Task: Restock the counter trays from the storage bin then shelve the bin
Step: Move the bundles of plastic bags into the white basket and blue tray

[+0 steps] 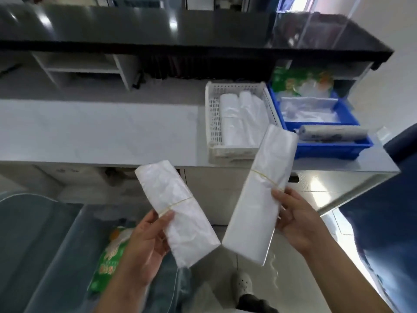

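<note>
Left hand (147, 241) grips a flat rubber-banded bundle of white plastic bags (178, 211); right hand (297, 219) grips a second, longer banded white bag bundle (261, 193), both held in the air in front of the grey counter (101, 129). White perforated plastic tray (213, 123) on the counter holds white bag rolls, touching the blue plastic tray (347, 145) beside it. Clear storage bin (45, 240) sits low left with a green packet (106, 265) inside.

Bare counter (101, 129) lies left of the white tray (213, 123); black ledge (158, 46) overhangs behind.
</note>
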`<action>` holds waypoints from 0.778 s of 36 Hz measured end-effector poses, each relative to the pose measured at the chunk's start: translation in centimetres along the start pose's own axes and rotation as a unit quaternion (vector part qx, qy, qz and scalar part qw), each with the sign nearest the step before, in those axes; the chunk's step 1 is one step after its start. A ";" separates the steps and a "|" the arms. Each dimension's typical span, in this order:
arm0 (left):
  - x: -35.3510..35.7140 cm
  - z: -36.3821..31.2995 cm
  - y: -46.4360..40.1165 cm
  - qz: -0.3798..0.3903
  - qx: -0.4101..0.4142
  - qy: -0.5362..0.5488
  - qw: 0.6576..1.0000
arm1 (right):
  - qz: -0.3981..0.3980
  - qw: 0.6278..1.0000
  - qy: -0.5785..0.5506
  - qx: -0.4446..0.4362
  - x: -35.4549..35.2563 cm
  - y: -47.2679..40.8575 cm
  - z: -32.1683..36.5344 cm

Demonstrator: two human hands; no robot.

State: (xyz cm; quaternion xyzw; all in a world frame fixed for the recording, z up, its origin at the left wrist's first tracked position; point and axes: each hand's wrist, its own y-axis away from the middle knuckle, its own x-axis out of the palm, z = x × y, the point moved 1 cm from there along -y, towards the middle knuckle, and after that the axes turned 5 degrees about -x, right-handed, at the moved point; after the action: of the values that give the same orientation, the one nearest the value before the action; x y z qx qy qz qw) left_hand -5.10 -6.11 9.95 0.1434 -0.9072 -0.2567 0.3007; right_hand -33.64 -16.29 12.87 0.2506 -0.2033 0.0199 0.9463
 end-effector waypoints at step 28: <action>13.7 -10.0 -15.7 -0.081 0.064 -0.069 0.992 | 0.077 0.980 0.185 0.016 1.3 -23.9 15.8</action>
State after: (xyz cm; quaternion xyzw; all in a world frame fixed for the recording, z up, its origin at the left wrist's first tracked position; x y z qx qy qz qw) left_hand -7.91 -28.53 14.58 0.2170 -0.9260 -0.2305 0.2058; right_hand -35.03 -44.89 14.69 0.2408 -0.0432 0.1424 0.9591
